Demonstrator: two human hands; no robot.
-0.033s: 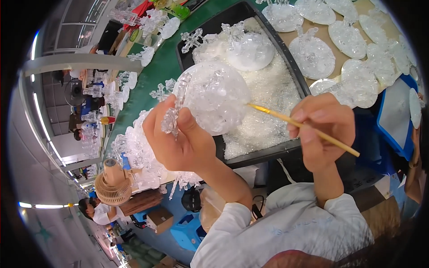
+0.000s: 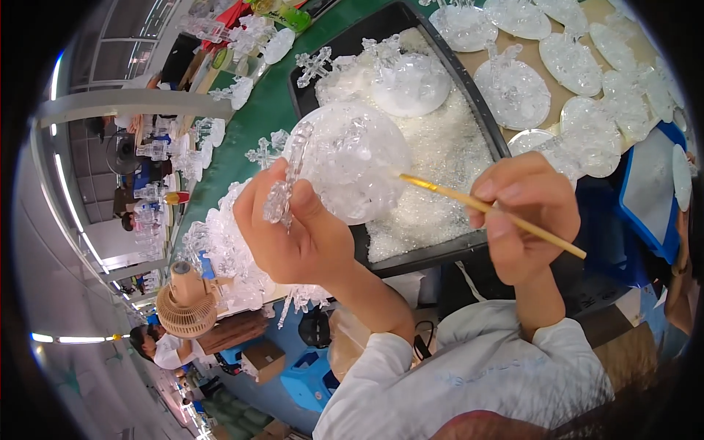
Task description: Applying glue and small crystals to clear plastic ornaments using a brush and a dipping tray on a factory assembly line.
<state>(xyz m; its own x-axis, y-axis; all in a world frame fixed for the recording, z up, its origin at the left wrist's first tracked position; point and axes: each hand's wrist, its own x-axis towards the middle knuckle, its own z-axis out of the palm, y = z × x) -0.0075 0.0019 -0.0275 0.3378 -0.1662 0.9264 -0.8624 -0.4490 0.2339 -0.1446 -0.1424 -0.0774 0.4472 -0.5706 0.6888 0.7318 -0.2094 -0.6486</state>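
Observation:
My left hand (image 2: 297, 235) grips a clear plastic ornament (image 2: 356, 161), a round, bumpy disc with a cross-shaped stem that my fingers pinch. My right hand (image 2: 532, 213) holds a thin yellow stick (image 2: 491, 209) like a pen. Its tip touches the right edge of the disc. Both hands hover over the near end of a black tray (image 2: 433, 253) filled with small clear beads. A second clear disc (image 2: 411, 84) lies on the beads farther back.
Several clear discs (image 2: 513, 92) lie on brown board at the upper right. A heap of clear cross pieces (image 2: 227, 253) sits on the green table (image 2: 257, 121) to the left. A small beige fan (image 2: 187, 308) stands at the table's near edge. Blue trays (image 2: 649, 198) lie at the right. Another person (image 2: 158, 348) works at the lower left.

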